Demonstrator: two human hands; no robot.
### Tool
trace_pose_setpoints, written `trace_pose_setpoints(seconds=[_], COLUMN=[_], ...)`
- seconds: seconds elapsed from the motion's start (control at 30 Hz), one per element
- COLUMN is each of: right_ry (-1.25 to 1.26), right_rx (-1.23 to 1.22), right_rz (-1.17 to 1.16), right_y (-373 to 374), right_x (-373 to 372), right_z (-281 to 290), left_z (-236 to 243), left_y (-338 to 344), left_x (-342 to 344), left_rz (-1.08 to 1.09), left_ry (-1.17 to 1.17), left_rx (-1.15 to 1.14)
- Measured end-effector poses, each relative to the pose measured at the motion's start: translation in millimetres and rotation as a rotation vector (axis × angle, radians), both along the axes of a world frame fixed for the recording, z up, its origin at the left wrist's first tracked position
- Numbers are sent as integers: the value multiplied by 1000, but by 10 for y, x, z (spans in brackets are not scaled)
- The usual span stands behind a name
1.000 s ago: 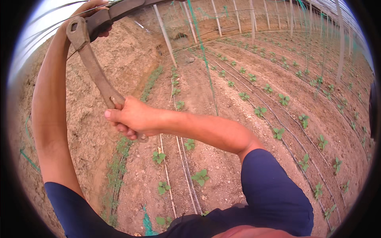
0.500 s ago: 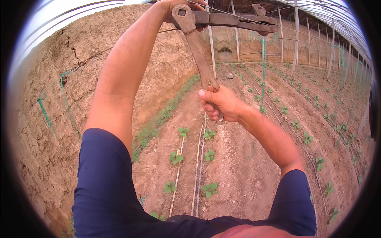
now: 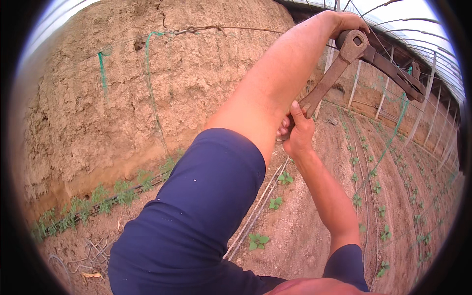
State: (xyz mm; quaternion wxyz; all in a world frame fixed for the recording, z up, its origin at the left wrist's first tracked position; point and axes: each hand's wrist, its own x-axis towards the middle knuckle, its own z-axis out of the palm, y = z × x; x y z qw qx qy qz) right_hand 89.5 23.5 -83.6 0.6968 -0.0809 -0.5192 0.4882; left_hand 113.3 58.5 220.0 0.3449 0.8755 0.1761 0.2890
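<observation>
Raised at the upper right, a rusty metal tool point(image 3: 391, 70) has a jointed clamp head at its right end, among thin overhead wires. My left hand point(image 3: 350, 22) is closed on the tool's body, its fingers mostly hidden behind the metal. A flat steel handle point(image 3: 324, 83) with a square hole at its top angles down to the left from that body. My right hand point(image 3: 297, 129) grips the lower part of this handle, thumb upward, partly behind my left forearm.
A rough earth wall point(image 3: 93, 123) fills the left, with a twisted wire point(image 3: 196, 29) and green cords along it. Upright poles point(image 3: 386, 86) line the far side beneath curved roof ribs. Small seedlings point(image 3: 286, 178) and thin irrigation lines run in rows across the soil.
The view has swung leftward, showing more earth wall. My hands and the tool now sit farther right in view, and my left arm slants across the middle. Both grips continue.
</observation>
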Motion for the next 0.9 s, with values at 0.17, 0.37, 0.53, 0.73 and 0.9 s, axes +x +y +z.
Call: trace_pose_setpoints(seconds=[0.17,0.37,0.53,0.73,0.9], right_ry=[370,97,16,69,-7], right_rx=[-282,-242,25,138,132], right_rz=[-21,-22,302,444,408], right_y=[485,-56,43,120,155], right_x=[-1020,-509,-123,-123,-82], right_z=[666,509,28,25,29], left_z=[56,-43,-122,-154,-1202], left_y=[-69,-137,0,77,-346], left_x=[-45,-60,-7,-371,-1086], left_rz=[-2,20,17,-88,322], left_ry=[-1,7,4,-153,-875], left_rx=[64,66,116,253,627])
